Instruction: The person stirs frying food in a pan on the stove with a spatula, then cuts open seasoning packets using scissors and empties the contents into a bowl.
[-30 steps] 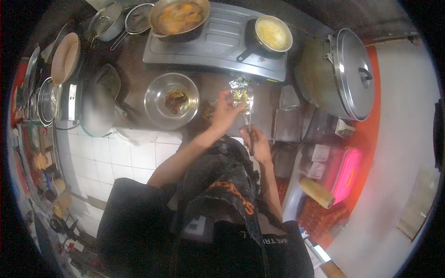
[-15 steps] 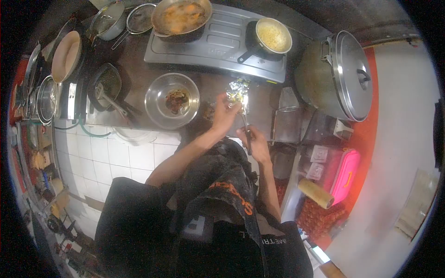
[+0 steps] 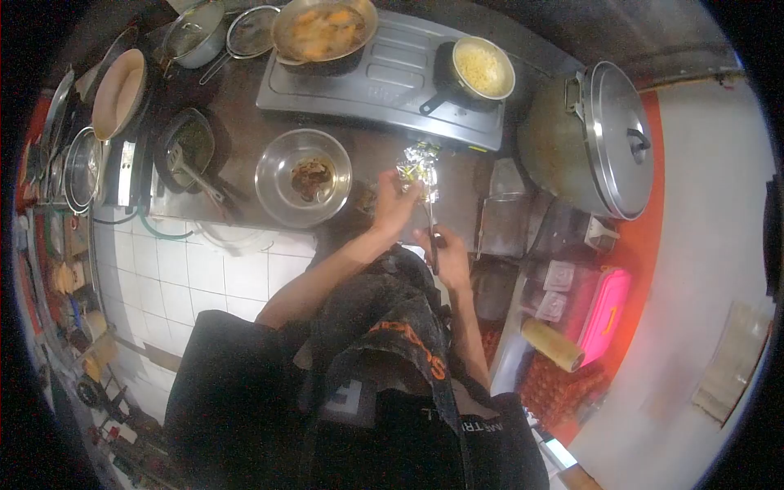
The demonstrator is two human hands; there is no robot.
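Observation:
My left hand (image 3: 395,202) is closed at the near left edge of a crumpled piece of aluminium foil (image 3: 420,166) on the dark counter. Its fingertips pinch the foil's edge. Just to the right and nearer to me, my right hand (image 3: 447,255) wraps round a slim utensil with a dark handle and a narrow metal blade (image 3: 430,214). The blade points away from me and its tip meets the foil by my left fingers. Whether it is a knife or scissors I cannot make out. A steel bowl (image 3: 269,192) with brown food remains stands left of my hands.
Beyond my hands is a gas stove (image 3: 392,61) with a pan of frying food (image 3: 322,33) and a small pan of yellow shreds (image 3: 482,69). A big lidded pot (image 3: 555,135) stands at right. A frying pan with a spatula (image 3: 186,163) lies at left.
My hands stay at the foil with small movements; the right hand and its utensil have shifted slightly downward. The foil's near part looks more crumpled around my left fingers. The view has tilted slightly.

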